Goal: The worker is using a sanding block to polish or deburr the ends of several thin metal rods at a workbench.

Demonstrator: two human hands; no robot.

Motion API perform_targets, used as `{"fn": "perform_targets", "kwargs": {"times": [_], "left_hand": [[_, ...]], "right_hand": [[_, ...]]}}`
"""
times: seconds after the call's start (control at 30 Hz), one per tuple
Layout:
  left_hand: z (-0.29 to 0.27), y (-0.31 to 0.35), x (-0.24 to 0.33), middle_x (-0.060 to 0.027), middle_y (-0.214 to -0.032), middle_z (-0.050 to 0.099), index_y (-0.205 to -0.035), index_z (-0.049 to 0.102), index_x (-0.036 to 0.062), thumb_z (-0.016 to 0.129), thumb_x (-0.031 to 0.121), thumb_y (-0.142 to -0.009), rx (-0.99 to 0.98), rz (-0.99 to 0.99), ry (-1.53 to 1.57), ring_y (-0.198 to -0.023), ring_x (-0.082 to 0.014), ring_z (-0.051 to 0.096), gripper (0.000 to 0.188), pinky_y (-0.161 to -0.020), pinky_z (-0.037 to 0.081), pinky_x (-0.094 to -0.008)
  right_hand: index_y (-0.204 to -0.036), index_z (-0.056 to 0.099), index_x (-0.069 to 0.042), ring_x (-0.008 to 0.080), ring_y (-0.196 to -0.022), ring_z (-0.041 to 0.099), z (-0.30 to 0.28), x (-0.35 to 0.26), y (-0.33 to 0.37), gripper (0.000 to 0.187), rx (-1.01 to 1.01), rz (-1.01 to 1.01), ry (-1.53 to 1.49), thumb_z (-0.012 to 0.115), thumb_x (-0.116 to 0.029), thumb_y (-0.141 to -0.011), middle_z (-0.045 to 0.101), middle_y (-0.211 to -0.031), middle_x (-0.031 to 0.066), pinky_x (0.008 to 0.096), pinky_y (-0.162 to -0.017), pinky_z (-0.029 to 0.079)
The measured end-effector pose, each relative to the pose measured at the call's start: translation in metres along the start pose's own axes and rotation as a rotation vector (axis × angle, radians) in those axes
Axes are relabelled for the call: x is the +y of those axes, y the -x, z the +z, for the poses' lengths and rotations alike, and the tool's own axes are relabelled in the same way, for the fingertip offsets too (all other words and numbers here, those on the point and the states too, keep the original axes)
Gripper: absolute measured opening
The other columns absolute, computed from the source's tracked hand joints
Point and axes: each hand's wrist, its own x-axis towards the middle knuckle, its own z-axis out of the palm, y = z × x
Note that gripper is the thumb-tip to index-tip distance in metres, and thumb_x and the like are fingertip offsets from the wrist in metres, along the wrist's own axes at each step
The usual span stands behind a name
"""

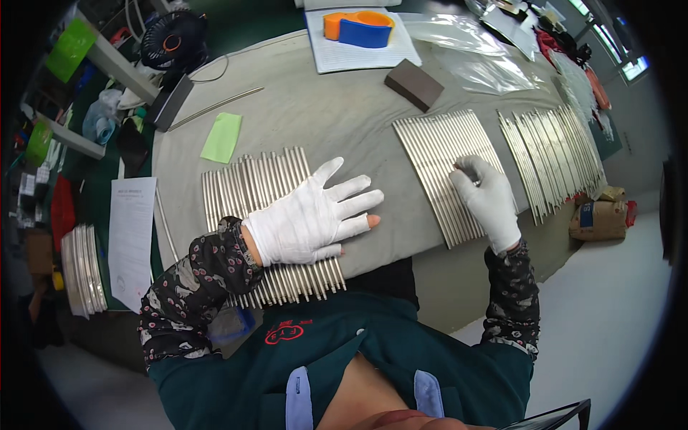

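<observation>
My left hand, in a white glove with some bare fingertips showing, lies with fingers spread. It covers part of a row of silver metal rods laid side by side and reaches past their right side over the cloth. My right hand, also gloved in white, is over a second row of thin metal rods. Its thumb and fingers curl together in a pinch; what they hold, if anything, is too small to make out. Farther right lies a third, less even row of metal rods.
Grey cloth covers the table. Behind the rods are a dark brown block, an orange-and-blue tape dispenser on a paper pad, and plastic bags. At left lie a green slip, a printed sheet and bundled rods.
</observation>
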Motion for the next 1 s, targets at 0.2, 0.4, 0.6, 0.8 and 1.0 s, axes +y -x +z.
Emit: {"fn": "perform_targets", "kwargs": {"times": [0.2, 0.4, 0.6, 0.8, 1.0], "left_hand": [[0.016, -0.099, -0.004, -0.0147, -0.143, 0.040, -0.134, 0.046, 0.0114, 0.071, 0.030, -0.076, 0.117, 0.181, 0.030, -0.134, -0.0313, 0.038, 0.066, -0.109, 0.029, -0.0531], [0.043, -0.139, -0.019, -0.0155, -0.146, 0.037, -0.137, 0.044, 0.0128, 0.070, 0.041, -0.077, 0.139, 0.212, 0.019, -0.137, -0.0331, 0.034, 0.071, -0.110, 0.027, -0.0550], [0.057, -0.129, -0.016, -0.0165, -0.151, 0.031, -0.140, 0.040, 0.0181, 0.072, 0.053, -0.072, 0.178, 0.422, 0.114, -0.140, -0.0354, 0.028, 0.083, -0.110, 0.021, -0.0627], [0.052, -0.121, -0.010, -0.0206, -0.148, 0.032, -0.146, 0.031, 0.0219, 0.080, 0.051, -0.062, 0.269, 0.392, 0.231, -0.135, -0.0374, 0.035, 0.102, -0.107, 0.024, -0.0627], [0.041, -0.096, -0.003, -0.0128, -0.111, 0.054, -0.138, 0.047, 0.0151, 0.075, 0.057, -0.063, 0.107, 0.290, 0.170, -0.102, -0.0277, 0.053, 0.091, -0.090, 0.038, -0.0400]], "right_hand": [[-0.097, 0.064, 0.002, 0.0344, -0.087, 0.064, -0.010, 0.101, -0.044, 0.043, 0.218, 0.128, 0.585, 0.060, -0.040, -0.088, 0.066, -0.093, 0.0187, 0.0432, -0.077, 0.052], [-0.088, 0.058, 0.000, 0.0365, -0.084, 0.064, 0.005, 0.101, -0.043, 0.038, 0.207, 0.117, 0.580, 0.060, -0.038, -0.088, 0.063, -0.087, 0.0188, 0.0455, -0.072, 0.053], [-0.085, 0.055, -0.003, 0.0345, -0.078, 0.061, 0.027, 0.053, -0.003, 0.026, 0.089, -0.052, 0.546, 0.062, -0.028, -0.085, 0.058, -0.084, 0.0153, 0.0453, -0.065, 0.051], [-0.094, 0.058, -0.003, 0.0359, -0.080, 0.062, 0.033, 0.024, 0.041, 0.019, -0.034, -0.310, 0.170, 0.064, -0.017, -0.081, 0.060, -0.088, 0.0154, 0.0451, -0.066, 0.051], [-0.092, 0.063, -0.002, 0.0346, -0.061, 0.064, 0.005, 0.015, 0.083, 0.021, -0.337, 0.153, 0.116, 0.068, -0.021, -0.085, 0.065, -0.076, 0.0191, 0.0396, -0.058, 0.050]]}}
